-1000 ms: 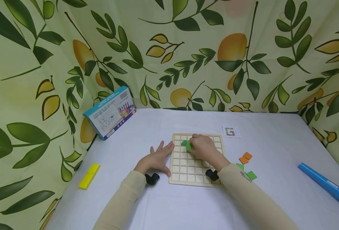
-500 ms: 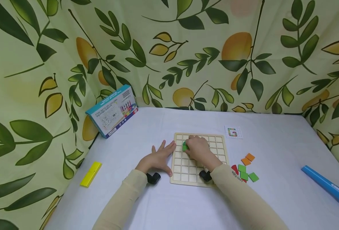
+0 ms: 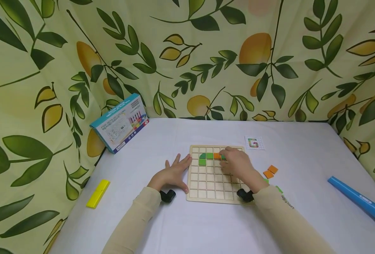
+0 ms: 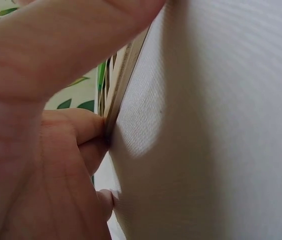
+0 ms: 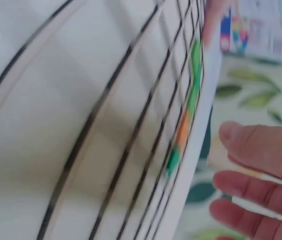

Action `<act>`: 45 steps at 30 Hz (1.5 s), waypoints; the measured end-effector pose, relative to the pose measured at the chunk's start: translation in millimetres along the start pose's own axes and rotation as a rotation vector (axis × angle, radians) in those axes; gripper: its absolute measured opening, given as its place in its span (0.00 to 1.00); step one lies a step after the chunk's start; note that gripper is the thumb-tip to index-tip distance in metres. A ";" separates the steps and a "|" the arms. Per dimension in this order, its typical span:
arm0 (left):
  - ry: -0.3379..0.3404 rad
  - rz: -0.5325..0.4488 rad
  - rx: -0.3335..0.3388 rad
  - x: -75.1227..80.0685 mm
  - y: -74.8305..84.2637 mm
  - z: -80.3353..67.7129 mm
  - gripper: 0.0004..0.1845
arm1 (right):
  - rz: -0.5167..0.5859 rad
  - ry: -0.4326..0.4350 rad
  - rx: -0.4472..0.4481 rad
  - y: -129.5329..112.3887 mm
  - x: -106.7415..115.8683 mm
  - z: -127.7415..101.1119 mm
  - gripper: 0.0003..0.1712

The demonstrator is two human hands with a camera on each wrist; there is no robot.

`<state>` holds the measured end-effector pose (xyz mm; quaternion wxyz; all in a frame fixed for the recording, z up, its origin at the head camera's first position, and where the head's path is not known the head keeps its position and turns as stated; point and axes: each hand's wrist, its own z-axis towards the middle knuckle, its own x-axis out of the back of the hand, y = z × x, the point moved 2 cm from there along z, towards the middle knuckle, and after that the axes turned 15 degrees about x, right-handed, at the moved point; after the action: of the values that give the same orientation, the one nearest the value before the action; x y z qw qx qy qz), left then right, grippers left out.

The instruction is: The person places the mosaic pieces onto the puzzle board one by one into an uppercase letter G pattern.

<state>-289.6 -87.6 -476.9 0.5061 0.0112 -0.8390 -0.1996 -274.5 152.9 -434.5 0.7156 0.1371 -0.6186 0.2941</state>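
A wooden grid board [image 3: 206,195] lies on the white table. In its upper rows are a dark green rounded tile [image 3: 202,156], a light green square tile [image 3: 209,155] beside it and another green square tile [image 3: 202,162] below. An orange square tile [image 3: 217,156] follows to the right, then a dark green tile [image 5: 173,159], partly covered in the head view. My left hand [image 3: 172,175] has its fingers spread, fingertips and thumb touching the board's left edge. Over the board's upper right, my right hand [image 3: 238,165] has loosely bent fingers with nothing between them.
Right of the board lie two orange tiles [image 3: 271,171] and green tiles [image 3: 279,189] partly under the sleeve. A pattern card [image 3: 254,143] lies behind them. Around the table are a yellow case [image 3: 98,194], a printed box [image 3: 120,123] and a blue tube-like object [image 3: 359,197].
My right hand pinched a green square tile, which now lies below the rounded tile. The hand has let go and shifted right, uncovering the row. The left hand stays at the board's edge.
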 end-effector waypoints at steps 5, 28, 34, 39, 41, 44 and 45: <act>0.000 -0.005 0.004 0.0 -2.3 -1.5 0.69 | 0.021 -0.031 -0.035 37.5 13.0 -42.0 0.16; -0.004 -0.032 0.026 -3.5 -5.4 -4.8 0.69 | -0.002 -0.195 -0.110 80.4 5.7 -102.4 0.20; -0.002 -0.010 0.018 -2.0 -5.6 -2.6 0.69 | -0.004 -0.085 -0.059 64.5 12.5 -77.2 0.19; 0.003 -0.008 0.012 -0.8 -5.3 0.6 0.70 | 0.028 -0.029 0.072 37.8 8.0 -41.9 0.16; 0.003 -0.015 0.010 -0.9 -5.0 0.9 0.70 | 0.035 -0.007 0.131 25.2 1.6 -28.6 0.14; -0.001 -0.023 0.005 -1.4 -4.2 0.6 0.69 | 0.041 0.027 0.209 6.5 -9.3 -11.4 0.12; -0.004 -0.026 0.004 -1.6 -3.8 0.3 0.69 | 0.040 0.035 0.227 0.7 -12.8 -6.6 0.11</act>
<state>-289.7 -90.6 -479.6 0.5020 0.0227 -0.8401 -0.2043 -270.4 153.9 -448.3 0.7002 0.1998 -0.5711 0.3789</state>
